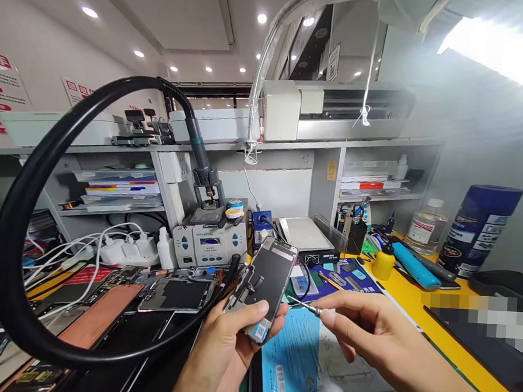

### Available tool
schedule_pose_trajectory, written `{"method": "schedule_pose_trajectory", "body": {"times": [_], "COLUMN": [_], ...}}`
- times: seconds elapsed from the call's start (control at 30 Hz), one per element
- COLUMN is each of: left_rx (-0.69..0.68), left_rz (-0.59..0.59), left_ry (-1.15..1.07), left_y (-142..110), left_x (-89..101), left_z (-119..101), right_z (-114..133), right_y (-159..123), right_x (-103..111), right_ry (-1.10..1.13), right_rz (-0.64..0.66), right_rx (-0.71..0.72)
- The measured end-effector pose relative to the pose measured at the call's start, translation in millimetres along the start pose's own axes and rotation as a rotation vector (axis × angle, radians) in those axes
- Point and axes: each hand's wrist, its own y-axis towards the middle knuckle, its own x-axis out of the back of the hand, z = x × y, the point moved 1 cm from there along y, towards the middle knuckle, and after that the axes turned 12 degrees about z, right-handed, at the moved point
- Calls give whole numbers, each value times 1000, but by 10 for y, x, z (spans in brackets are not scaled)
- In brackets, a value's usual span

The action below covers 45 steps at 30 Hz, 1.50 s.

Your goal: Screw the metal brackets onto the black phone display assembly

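Note:
My left hand (pixel 232 335) is wrapped round a phone screen (pixel 271 278), its dark back side facing me, thumb pressed on the lower part. A flex cable and small metal brackets run along the screen's left side, and a blue-and-white label sits at its bottom end. My right hand (pixel 368 330) pinches a small screwdriver (pixel 310 307) between thumb and fingers. The thin shaft points left, its tip close to the screen's right edge; I cannot tell if they touch. Beneath both hands lies a light-blue printed sheet (pixel 288 361).
A thick black hose (pixel 1 229) arches at left from a hot-air station (pixel 210 246). Phone parts (pixel 177 294) cover the left bench. A blue mat (pixel 345 273) with small tools lies behind my right hand. Bottles, including a yellow bottle (pixel 384 261), and a blue can (pixel 479 231) stand right.

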Motion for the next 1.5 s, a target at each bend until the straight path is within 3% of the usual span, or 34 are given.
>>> {"method": "schedule_pose_trajectory", "body": {"times": [0.3, 0.77, 0.97, 1.3, 1.5], "left_rx": [72, 222, 152, 60, -6], "left_rz": [-7, 175, 139, 5, 29], "left_ry": [-25, 159, 126, 257, 253], "left_y": [52, 18, 7, -55, -103], "left_x": [38, 62, 45, -37, -74], "left_z": [-30, -32, -28, -22, 21], "right_z": [-46, -16, -37, -22, -40], "right_y": [16, -39, -59, -85, -82], "right_x": [1, -10, -42, -88, -73], "right_ry": [18, -6, -127, -280, -314], "right_rz": [-56, -66, -110, -247, -214], "right_rx": [0, 36, 76, 172, 179]}}
